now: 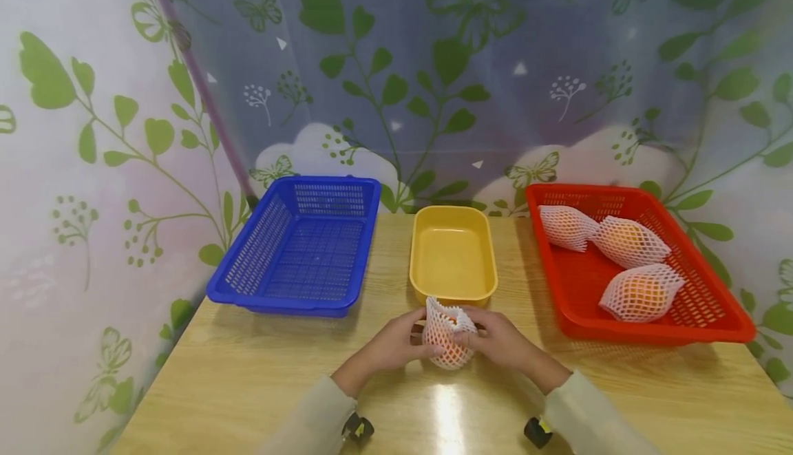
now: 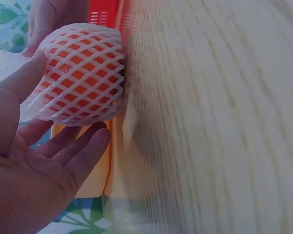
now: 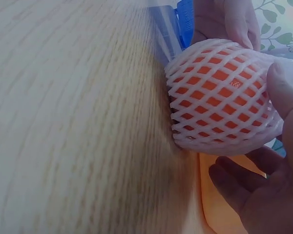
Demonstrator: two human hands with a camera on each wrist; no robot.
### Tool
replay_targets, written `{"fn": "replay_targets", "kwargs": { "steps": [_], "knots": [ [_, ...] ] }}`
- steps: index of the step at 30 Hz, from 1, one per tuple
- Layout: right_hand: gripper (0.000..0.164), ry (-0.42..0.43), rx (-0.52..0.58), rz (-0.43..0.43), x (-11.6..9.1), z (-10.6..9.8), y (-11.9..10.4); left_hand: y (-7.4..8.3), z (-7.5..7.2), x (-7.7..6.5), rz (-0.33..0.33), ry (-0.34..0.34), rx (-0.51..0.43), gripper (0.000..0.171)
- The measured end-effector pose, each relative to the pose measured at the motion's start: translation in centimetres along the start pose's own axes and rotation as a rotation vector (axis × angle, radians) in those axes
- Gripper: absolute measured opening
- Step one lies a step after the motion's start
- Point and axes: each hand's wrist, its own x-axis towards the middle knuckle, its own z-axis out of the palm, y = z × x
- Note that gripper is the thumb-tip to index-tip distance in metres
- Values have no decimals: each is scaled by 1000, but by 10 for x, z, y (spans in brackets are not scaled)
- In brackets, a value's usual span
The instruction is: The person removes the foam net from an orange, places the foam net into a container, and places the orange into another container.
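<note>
An orange fruit in a white foam net sleeve (image 1: pixel 449 350) sits at the table's front middle, the sleeve's loose end pointing up. My left hand (image 1: pixel 396 342) holds it from the left, thumb on the net and fingers around the far side. From the right, my right hand (image 1: pixel 502 338) grips the sleeve near its opening with the thumb over the net. Both wrist views show the netted fruit (image 2: pixel 80 75) close to the wooden tabletop, with a thumb against the mesh (image 3: pixel 224 97). Parts of the fingers are hidden behind the fruit.
Just behind the hands stands a yellow tray (image 1: pixel 454 255). A blue basket (image 1: pixel 285 301) is at the left. At the right, a red basket (image 1: pixel 650 331) contains three netted fruits (image 1: pixel 642 293). A patterned curtain (image 1: pixel 396 83) hangs behind the wooden table (image 1: pixel 260 386).
</note>
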Motion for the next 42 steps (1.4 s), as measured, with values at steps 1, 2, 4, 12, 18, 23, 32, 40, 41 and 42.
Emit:
{"fn": "replay_targets", "kwargs": {
  "steps": [1, 2, 4, 12, 18, 23, 32, 40, 41, 42],
  "knots": [
    [35, 5, -6, 0, 0, -1, 0, 0, 0, 0, 1, -3, -2, 62],
    [35, 10, -12, -1, -1, -1, 1, 0, 1, 0, 2, -5, -4, 62],
    [33, 20, -17, 0, -1, -3, 0, 0, 1, 1, 6, -9, -6, 62],
    [27, 72, -36, 17, 2, -6, -3, 1, 2, 3, 6, 6, 14, 60],
    [19, 69, -35, 23, 3, -4, -5, 2, 3, 3, 10, 14, 27, 52],
    [24, 45, -41, 43, 4, -4, -6, 11, 4, 2, 30, 40, 40, 40],
    [41, 20, -9, 45, 3, -4, -4, 2, 4, 5, 34, 87, 66, 34],
    [54, -1, 8, 23, 1, -3, -3, 5, 4, 3, 49, 209, 113, 33],
    [54, 3, 3, 20, 1, -3, -4, 5, 4, 3, 53, 225, 117, 33],
    [54, 7, -3, 15, 2, -3, -4, 5, 4, 2, 57, 240, 120, 33]
  ]
}}
